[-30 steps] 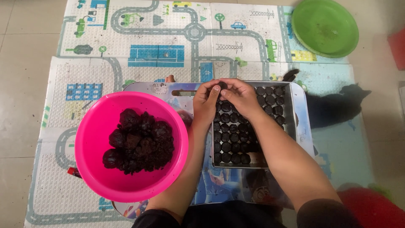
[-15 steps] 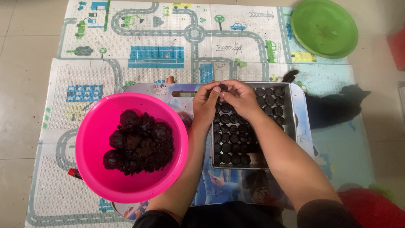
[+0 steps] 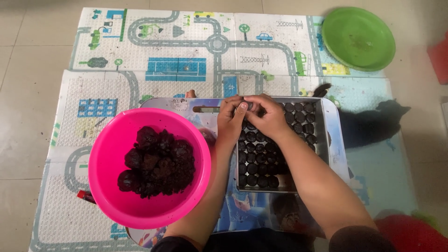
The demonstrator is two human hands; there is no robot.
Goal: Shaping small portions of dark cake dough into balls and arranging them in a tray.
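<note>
Head view, looking straight down. Work surface is a play mat [image 3: 186, 70] printed with roads, spread on a tiled floor [image 3: 28, 93].

At 9 o'clock: a pink bowl [image 3: 107, 186] sits on the mat, holding a heap of dark, clumpy mass [image 3: 156, 161]. A small red object [image 3: 86, 196] shows just beside the bowl's lower left rim; what it is cannot be told.

Centre: a picture-printed board [image 3: 186, 105] lies under the bowl's right edge and under a metal tray [image 3: 332, 135]. The tray holds rows of small dark balls [image 3: 254, 168], packed close together.

The left hand [image 3: 231, 119] comes up from 6 o'clock, forearm running along the bowl's right rim, wrist straight, fingers curled inward. The right hand [image 3: 266, 116] comes from 5 o'clock, forearm lying diagonally over the tray, fingers bent toward the left. The two hands meet fingertip to fingertip over the tray's upper left corner, closed in a pinch on a small dark piece [image 3: 249, 106] between them; only a sliver of it shows.

At 1 o'clock: a green plate [image 3: 358, 37], well apart from the tray, partly on the mat.

At 3 o'clock: a black cat [image 3: 373, 123] lies on the mat just beside the tray's right side.
</note>
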